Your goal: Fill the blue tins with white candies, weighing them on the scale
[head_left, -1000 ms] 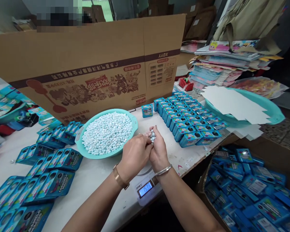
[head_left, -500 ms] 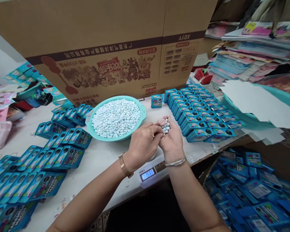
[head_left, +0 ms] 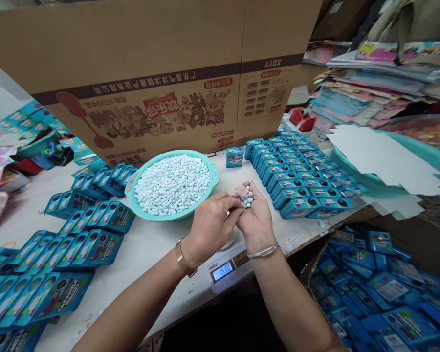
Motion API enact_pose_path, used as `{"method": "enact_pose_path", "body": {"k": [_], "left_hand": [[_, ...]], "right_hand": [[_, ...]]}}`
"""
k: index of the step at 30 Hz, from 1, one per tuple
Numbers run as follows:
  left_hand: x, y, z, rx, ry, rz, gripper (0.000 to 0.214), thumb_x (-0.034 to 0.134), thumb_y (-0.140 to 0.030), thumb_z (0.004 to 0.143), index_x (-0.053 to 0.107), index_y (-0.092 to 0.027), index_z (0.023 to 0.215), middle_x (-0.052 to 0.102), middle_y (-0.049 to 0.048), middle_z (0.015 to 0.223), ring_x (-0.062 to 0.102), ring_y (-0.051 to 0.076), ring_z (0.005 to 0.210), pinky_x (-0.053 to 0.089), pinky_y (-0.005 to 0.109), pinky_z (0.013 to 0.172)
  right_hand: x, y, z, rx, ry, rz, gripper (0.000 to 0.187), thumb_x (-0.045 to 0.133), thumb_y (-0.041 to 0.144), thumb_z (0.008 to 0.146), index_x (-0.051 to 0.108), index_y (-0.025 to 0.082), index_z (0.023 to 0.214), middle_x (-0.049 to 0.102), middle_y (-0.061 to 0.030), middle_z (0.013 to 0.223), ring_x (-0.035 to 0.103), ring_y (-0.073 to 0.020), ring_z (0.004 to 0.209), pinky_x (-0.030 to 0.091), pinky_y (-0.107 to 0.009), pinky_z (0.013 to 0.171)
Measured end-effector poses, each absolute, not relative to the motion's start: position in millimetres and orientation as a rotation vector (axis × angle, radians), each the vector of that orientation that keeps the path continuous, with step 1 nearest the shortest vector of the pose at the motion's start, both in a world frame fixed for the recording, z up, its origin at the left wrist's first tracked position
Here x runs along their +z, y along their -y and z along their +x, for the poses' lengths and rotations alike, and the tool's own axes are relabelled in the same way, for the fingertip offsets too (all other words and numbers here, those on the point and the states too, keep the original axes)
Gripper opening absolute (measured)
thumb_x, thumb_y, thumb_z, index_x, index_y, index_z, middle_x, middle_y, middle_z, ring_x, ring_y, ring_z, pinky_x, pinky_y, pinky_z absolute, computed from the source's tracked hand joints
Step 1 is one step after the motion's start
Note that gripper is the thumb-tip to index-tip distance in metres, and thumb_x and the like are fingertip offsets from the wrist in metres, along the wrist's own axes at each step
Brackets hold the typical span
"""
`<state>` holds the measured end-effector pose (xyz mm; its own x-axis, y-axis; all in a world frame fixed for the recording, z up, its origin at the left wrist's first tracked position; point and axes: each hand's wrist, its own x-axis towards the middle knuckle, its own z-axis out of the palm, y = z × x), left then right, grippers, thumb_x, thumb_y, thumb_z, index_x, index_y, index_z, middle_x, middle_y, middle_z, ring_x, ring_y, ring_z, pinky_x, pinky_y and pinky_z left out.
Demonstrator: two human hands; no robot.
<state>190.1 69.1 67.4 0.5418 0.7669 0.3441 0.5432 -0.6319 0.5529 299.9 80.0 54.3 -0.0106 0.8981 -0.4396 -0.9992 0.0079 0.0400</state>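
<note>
Small white and pale blue candies [head_left: 247, 199] lie in the cupped palm of my right hand [head_left: 255, 220], its fingers curled around them. Beside them is a pinkish, see-through piece [head_left: 239, 192] that looks like thin plastic film. My left hand [head_left: 210, 222] is closed in a pinch against the right hand; what sits between its fingertips is hidden. Both hands are over a small digital scale [head_left: 238, 259], whose lit display [head_left: 222, 271] appears to read 153.0. Just left of them stands a turquoise bowl [head_left: 130, 198] heaped with the same candies.
Rows of blue candy boxes [head_left: 297, 181] stand at right, more boxes [head_left: 99, 247] at left, and a single box [head_left: 234, 157] behind the hands. A large carton [head_left: 161, 44] walls off the back. Below right, a carton holds loose blue boxes [head_left: 385, 293]. A red tape dispenser [head_left: 302, 119] is farther back.
The view has shifted slightly, so the table's things sit a little lower and to the left. The hands keep nearly the same pose. The scale's reading went from about 153.1 to 153.0.
</note>
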Motion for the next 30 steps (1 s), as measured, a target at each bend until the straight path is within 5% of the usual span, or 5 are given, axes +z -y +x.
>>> {"method": "enact_pose_path", "body": {"k": [6,9,13,25,30], "left_hand": [[57.6,-70.2,168.8,0.904,-1.13,2.434,0.018,0.055,-0.027,0.094,0.068,-0.019,0.103,0.068,0.0051,0.094,0.064,0.019,0.089,0.051,0.031,0.081],[41.5,-71.5,155.2,0.537,-1.344,2.591,0.046,0.069,-0.029,0.082,0.056,-0.016,0.125,0.065,0.0107,0.112,0.06,0.029,0.105,0.049,0.041,0.089],[29.0,-79.1,166.8,0.106,-1.344,2.737,0.063,0.06,-0.016,0.084,0.038,-0.017,0.142,0.065,0.011,0.116,0.059,0.029,0.106,0.045,0.042,0.089],[28.4,-249.4,305.9,0.252,-1.305,2.859,0.038,0.051,-0.001,0.079,0.056,-0.012,0.115,0.06,0.0169,0.118,0.054,0.029,0.112,0.038,0.042,0.094],[19.2,-256.4,307.2,0.431,-1.387,2.797,0.059,0.052,-0.004,0.081,0.038,-0.01,0.138,0.048,0.0211,0.136,0.046,0.031,0.126,0.037,0.045,0.102]], "right_hand": [[31.3,-64.5,327.7,1.622,-0.44,-0.102,0.033,0.031,0.025,0.103,0.046,0.02,0.074,0.04,0.0078,0.054,0.04,-0.0056,0.041,0.034,-0.013,0.037],[9.4,-49.0,351.9,1.524,-0.373,-0.102,0.027,0.034,0.02,0.102,0.047,0.02,0.078,0.041,0.0077,0.055,0.04,-0.0059,0.04,0.028,-0.013,0.034],[-18.0,-27.6,384.1,1.429,-0.286,-0.177,0.018,0.044,0.015,0.097,0.047,0.02,0.08,0.045,0.0074,0.057,0.041,-0.0056,0.04,0.029,-0.014,0.034],[-92.6,13.5,419.7,1.408,-0.102,-0.462,0.022,0.072,0.021,0.079,0.051,0.02,0.076,0.044,0.0088,0.058,0.039,-0.0036,0.039,0.032,-0.012,0.035],[-103.0,9.5,425.9,1.345,-0.426,-0.673,0.026,0.073,0.029,0.072,0.048,0.025,0.068,0.036,0.0091,0.052,0.027,-0.0053,0.03,0.023,-0.016,0.023]]}}
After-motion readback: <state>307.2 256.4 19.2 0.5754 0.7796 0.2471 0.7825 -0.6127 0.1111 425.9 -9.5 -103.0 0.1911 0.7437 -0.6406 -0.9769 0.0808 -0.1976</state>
